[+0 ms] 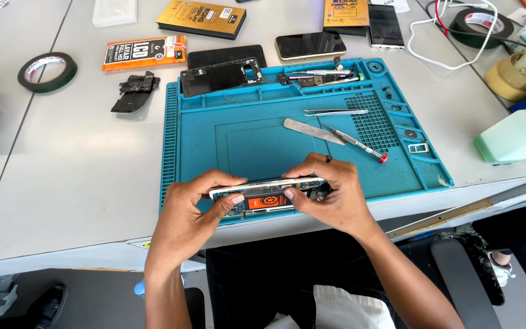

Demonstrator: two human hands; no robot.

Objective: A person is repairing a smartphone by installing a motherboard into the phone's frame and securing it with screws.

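Both the left hand and right hand are clamping an opened white-framed smartphone (back cover off, internals exposed) over a blue silicone repair mat, with the red-tipped metal screwdriver lying unused.

opened phone | back off, battery and blue board showing | held level, lengthwise | over near edge of blue repair mat

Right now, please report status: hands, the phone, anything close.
Left hand and right hand grip opened phone at its ends. Over blue mat. Screwdriver, metal pry tool nearby.
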